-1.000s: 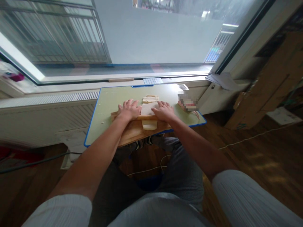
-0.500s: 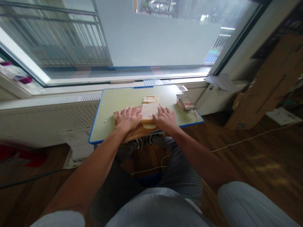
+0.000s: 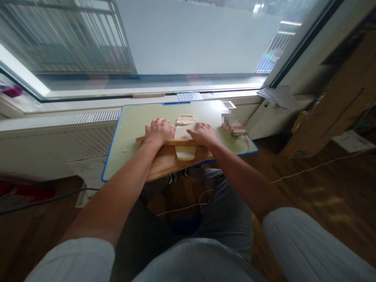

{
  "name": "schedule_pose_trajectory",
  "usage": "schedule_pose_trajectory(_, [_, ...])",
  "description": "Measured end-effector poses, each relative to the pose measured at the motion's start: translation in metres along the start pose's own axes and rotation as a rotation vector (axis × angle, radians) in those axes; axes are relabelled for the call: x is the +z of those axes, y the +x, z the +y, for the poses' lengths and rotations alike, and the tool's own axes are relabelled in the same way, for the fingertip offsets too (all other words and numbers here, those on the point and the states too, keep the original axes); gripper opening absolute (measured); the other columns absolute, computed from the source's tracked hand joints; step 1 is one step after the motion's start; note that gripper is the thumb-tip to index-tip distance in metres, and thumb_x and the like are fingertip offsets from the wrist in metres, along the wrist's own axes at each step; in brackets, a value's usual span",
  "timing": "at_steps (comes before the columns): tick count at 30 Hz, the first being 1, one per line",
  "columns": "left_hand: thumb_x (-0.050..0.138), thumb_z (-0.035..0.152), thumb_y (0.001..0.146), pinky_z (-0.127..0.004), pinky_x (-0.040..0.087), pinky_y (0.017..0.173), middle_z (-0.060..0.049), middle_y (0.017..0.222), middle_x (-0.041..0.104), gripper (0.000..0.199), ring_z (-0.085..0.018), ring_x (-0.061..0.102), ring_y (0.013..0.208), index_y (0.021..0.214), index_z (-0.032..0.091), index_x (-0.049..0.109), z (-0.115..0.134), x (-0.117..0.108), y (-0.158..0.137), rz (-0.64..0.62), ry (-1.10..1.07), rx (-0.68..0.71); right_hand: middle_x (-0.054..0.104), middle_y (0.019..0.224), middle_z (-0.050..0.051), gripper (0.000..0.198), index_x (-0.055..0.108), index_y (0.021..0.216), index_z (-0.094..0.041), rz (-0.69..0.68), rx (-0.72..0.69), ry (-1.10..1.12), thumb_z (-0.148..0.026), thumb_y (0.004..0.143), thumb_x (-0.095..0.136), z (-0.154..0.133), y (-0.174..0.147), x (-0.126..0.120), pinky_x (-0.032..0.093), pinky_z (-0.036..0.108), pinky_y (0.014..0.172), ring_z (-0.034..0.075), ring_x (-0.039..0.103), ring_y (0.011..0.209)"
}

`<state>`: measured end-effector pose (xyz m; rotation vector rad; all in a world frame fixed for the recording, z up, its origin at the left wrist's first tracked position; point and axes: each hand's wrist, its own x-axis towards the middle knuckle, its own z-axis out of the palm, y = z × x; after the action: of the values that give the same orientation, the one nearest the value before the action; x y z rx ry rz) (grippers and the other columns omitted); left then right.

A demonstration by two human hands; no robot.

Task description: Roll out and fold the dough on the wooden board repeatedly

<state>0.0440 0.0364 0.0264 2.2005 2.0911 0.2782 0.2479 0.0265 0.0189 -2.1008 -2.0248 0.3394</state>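
A flat strip of pale dough (image 3: 185,153) lies on a wooden board (image 3: 160,166). Across it runs a wooden bar that looks like a rolling pin (image 3: 184,143), partly hidden by both hands. My left hand (image 3: 159,132) lies on the bar's left part, fingers spread and stretched forward. On its right part rests my right hand (image 3: 205,134), also flat, with the fingers forward and the thumb toward the dough. Between the hands more of the pale strip shows, and its uneven far end (image 3: 187,119) reaches beyond them.
The board sits on a pale green, blue-edged table (image 3: 132,117) below a window. A pixelated package (image 3: 235,124) lies at the table's right. A radiator (image 3: 73,141) is to the left, a cardboard box (image 3: 323,113) to the right. Cables (image 3: 182,210) cross the wooden floor.
Both hands and the bar have moved forward over the board, away from me. More of the dough's near end now shows on my side of the bar. The view has shifted slightly.
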Motion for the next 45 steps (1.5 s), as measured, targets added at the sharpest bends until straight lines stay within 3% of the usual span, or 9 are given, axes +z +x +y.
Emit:
schedule_pose_trajectory(4, [0.033, 0.054, 0.104, -0.052, 0.041, 0.124, -0.013, 0.162, 0.055, 0.061, -0.033, 0.05, 0.146, 0.151, 0.027, 0.061, 0.0, 0.001, 0.015, -0.012, -0.001, -0.027, 0.055, 0.161, 0.021, 0.075, 0.054, 0.156, -0.011, 0.042, 0.014, -0.006, -0.061, 0.102, 0.042, 0.0, 0.015, 0.0, 0.038, 0.055, 0.124, 0.039, 0.047, 0.149])
schedule_pose_trajectory(8, [0.029, 0.056, 0.104, -0.056, 0.04, 0.124, -0.012, 0.166, 0.051, 0.065, -0.035, 0.047, 0.15, 0.156, 0.028, 0.057, -0.001, 0.002, 0.011, -0.045, 0.016, -0.014, 0.047, 0.168, 0.021, 0.088, 0.043, 0.164, -0.007, 0.058, 0.033, -0.003, -0.067, 0.1, 0.043, -0.001, 0.01, 0.001, 0.034, 0.055, 0.127, 0.039, 0.042, 0.153])
schedule_pose_trajectory(14, [0.025, 0.061, 0.104, -0.065, 0.029, 0.128, -0.009, 0.175, 0.042, 0.07, -0.037, 0.039, 0.158, 0.161, 0.032, 0.053, -0.003, 0.003, -0.028, -0.105, 0.018, -0.001, 0.043, 0.172, 0.021, 0.086, 0.036, 0.168, -0.007, 0.024, 0.001, -0.049, -0.065, 0.104, 0.034, -0.005, -0.038, 0.0, 0.03, 0.056, 0.129, 0.038, 0.039, 0.156])
schedule_pose_trajectory(18, [0.022, 0.061, 0.105, -0.063, 0.026, 0.131, -0.009, 0.178, 0.038, 0.071, -0.034, 0.035, 0.162, 0.163, 0.031, 0.05, -0.005, 0.002, -0.062, -0.071, 0.061, 0.023, 0.04, 0.174, 0.016, 0.079, 0.036, 0.17, -0.011, 0.097, -0.041, -0.094, -0.059, 0.108, 0.034, -0.007, -0.075, 0.004, 0.025, 0.06, 0.13, 0.039, 0.033, 0.161])
schedule_pose_trajectory(21, [0.022, 0.061, 0.106, -0.061, 0.026, 0.131, -0.009, 0.178, 0.038, 0.072, -0.033, 0.034, 0.163, 0.164, 0.03, 0.049, -0.005, 0.003, -0.072, -0.058, 0.07, 0.02, 0.042, 0.173, 0.018, 0.077, 0.038, 0.169, -0.01, 0.134, -0.05, -0.112, -0.058, 0.109, 0.033, -0.009, -0.084, 0.007, 0.024, 0.06, 0.13, 0.039, 0.033, 0.161])
schedule_pose_trajectory(28, [0.028, 0.062, 0.104, -0.067, 0.025, 0.13, -0.01, 0.178, 0.038, 0.07, -0.036, 0.033, 0.163, 0.162, 0.033, 0.052, -0.003, 0.003, -0.039, -0.095, 0.026, -0.005, 0.043, 0.172, 0.018, 0.086, 0.041, 0.168, -0.011, 0.057, -0.01, -0.054, -0.07, 0.104, 0.039, -0.006, -0.047, 0.005, 0.027, 0.058, 0.129, 0.039, 0.037, 0.158])
schedule_pose_trajectory(37, [0.037, 0.06, 0.1, -0.061, 0.036, 0.126, -0.015, 0.169, 0.048, 0.069, -0.037, 0.044, 0.154, 0.157, 0.025, 0.058, -0.003, 0.006, 0.016, -0.03, -0.028, -0.024, 0.052, 0.164, 0.023, 0.09, 0.048, 0.162, -0.008, 0.042, 0.017, 0.037, -0.073, 0.1, 0.044, -0.001, 0.012, 0.004, 0.035, 0.053, 0.125, 0.04, 0.045, 0.152])
schedule_pose_trajectory(45, [0.035, 0.061, 0.101, -0.062, 0.037, 0.125, -0.013, 0.17, 0.048, 0.069, -0.038, 0.046, 0.152, 0.156, 0.027, 0.058, -0.004, 0.007, 0.014, -0.042, -0.019, -0.01, 0.051, 0.165, 0.023, 0.092, 0.045, 0.164, -0.006, 0.022, 0.019, 0.038, -0.072, 0.101, 0.043, -0.002, 0.007, 0.003, 0.033, 0.055, 0.127, 0.04, 0.044, 0.153])
